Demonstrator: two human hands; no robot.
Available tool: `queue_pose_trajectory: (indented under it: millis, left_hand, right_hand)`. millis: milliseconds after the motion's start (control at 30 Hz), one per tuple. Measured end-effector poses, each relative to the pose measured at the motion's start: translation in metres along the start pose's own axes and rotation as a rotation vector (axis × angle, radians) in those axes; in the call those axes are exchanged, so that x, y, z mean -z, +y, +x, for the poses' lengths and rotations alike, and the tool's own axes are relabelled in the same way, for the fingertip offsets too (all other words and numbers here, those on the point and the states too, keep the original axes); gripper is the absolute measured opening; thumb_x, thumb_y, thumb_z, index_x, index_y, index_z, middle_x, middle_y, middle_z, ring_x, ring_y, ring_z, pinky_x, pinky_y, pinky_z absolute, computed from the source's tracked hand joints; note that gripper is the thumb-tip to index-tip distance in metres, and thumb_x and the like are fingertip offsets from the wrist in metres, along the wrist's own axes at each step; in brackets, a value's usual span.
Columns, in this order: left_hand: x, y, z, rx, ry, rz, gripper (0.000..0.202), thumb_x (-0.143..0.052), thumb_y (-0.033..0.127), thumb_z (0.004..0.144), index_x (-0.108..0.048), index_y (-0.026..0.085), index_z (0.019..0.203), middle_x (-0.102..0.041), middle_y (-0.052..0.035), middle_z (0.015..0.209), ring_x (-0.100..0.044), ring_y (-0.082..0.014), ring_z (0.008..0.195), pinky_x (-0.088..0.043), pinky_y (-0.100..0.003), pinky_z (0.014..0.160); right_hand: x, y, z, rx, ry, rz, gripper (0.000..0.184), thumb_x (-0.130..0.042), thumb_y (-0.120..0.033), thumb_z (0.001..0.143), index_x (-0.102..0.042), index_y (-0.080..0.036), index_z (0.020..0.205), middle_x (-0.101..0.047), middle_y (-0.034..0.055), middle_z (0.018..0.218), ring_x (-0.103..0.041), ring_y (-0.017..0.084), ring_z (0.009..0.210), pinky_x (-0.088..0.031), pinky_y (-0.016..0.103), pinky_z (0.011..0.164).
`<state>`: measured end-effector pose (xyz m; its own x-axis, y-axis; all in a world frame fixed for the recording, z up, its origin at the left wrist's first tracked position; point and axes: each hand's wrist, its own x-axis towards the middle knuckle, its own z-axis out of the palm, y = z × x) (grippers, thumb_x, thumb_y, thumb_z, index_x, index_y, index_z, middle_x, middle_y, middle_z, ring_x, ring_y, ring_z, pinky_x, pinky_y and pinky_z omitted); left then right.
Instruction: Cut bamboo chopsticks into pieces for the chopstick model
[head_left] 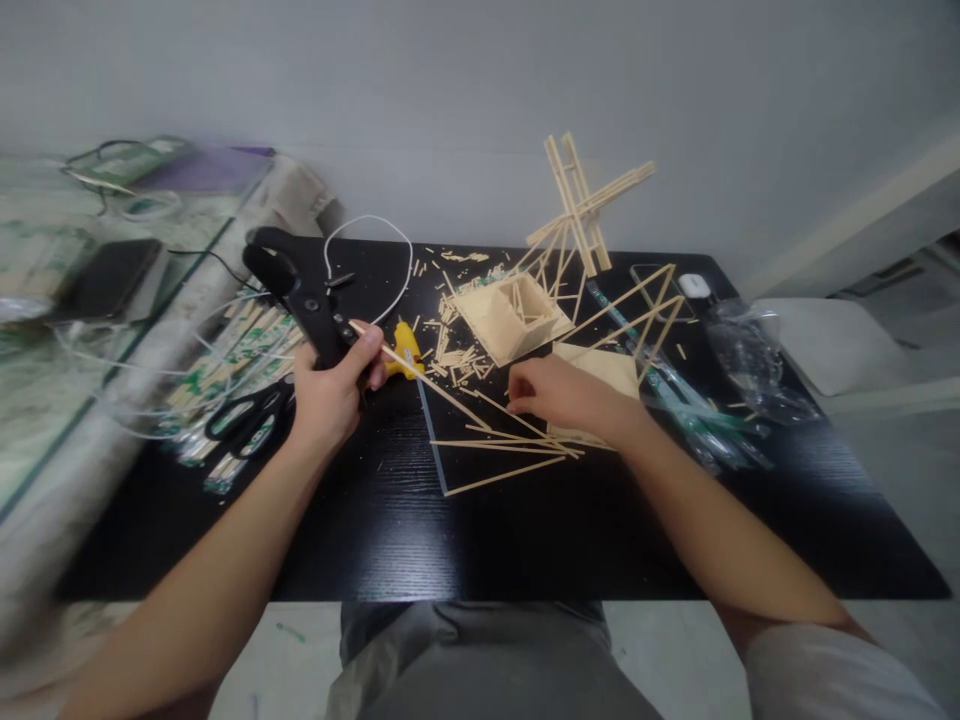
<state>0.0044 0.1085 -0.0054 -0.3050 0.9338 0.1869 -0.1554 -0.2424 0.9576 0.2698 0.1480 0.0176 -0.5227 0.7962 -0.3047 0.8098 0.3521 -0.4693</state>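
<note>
My left hand (334,385) is closed around a black-handled cutting tool (304,300) and a thin wooden stick (427,378). The stick slants down to the right from between thumb and fingers. My right hand (559,390) has its fingers curled over the table; whatever they may hold is hidden. Below it lie several loose wooden sticks (502,445), crossing each other. Beyond it stands a wooden windmill-like model (495,320) with crossed stick blades (577,205). A second wooden piece (611,370) with upright sticks is partly behind my right forearm. Short stick offcuts (461,362) are scattered between the hands.
A yellow glue gun (406,348) lies beside my left hand. Black scissors (251,415) rest on packs of sticks (232,365) at left. A white cable (367,218) loops behind. Plastic wrappers (686,405), a clear bag (757,365) and a white case (694,286) lie at right.
</note>
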Motion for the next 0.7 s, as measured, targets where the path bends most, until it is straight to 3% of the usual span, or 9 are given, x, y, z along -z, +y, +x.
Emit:
queue_pose_trajectory:
  millis: [167,300,500,700]
  left_hand:
    - [-0.001,-0.006,-0.002,0.001,-0.062,0.065,0.025,-0.083,0.037,0.083,-0.068,0.018,0.074,-0.062,0.0007,0.064,-0.048,-0.008,0.048,-0.04,-0.025,0.046]
    - [-0.003,-0.008,-0.004,0.009,-0.084,0.123,0.026,-0.083,0.036,0.083,-0.066,0.018,0.072,-0.057,0.0023,0.06,-0.048,-0.008,0.047,-0.038,-0.024,0.046]
    - [-0.008,-0.005,-0.009,0.014,-0.088,0.263,0.025,-0.083,0.037,0.082,-0.067,0.019,0.077,-0.058,0.003,0.061,-0.051,-0.0092,0.05,-0.04,-0.024,0.05]
    - [-0.027,0.018,-0.007,-0.132,-0.215,0.412,0.024,-0.076,0.041,0.09,-0.07,0.021,0.078,-0.069,-0.0007,0.071,-0.062,-0.0145,0.063,-0.05,-0.027,0.063]
  right_hand:
    - [-0.018,-0.004,0.004,0.001,-0.008,-0.07,0.011,-0.079,-0.011,0.084,-0.069,-0.016,0.088,-0.074,0.0087,0.085,-0.066,0.022,0.079,-0.041,0.029,0.064]
    - [-0.011,-0.008,0.0,0.028,0.001,-0.042,0.01,-0.072,-0.008,0.088,-0.069,-0.016,0.093,-0.075,0.0098,0.087,-0.066,0.021,0.076,-0.042,0.029,0.064]
    - [0.01,-0.016,-0.011,0.2,0.162,0.41,0.005,-0.063,-0.017,0.097,-0.067,-0.019,0.098,-0.072,0.002,0.081,-0.069,0.017,0.071,-0.048,0.03,0.068]
    - [-0.003,-0.027,-0.008,0.382,0.26,0.6,0.007,-0.071,-0.024,0.094,-0.071,-0.018,0.098,-0.075,0.0028,0.092,-0.072,0.017,0.084,-0.055,0.032,0.079]
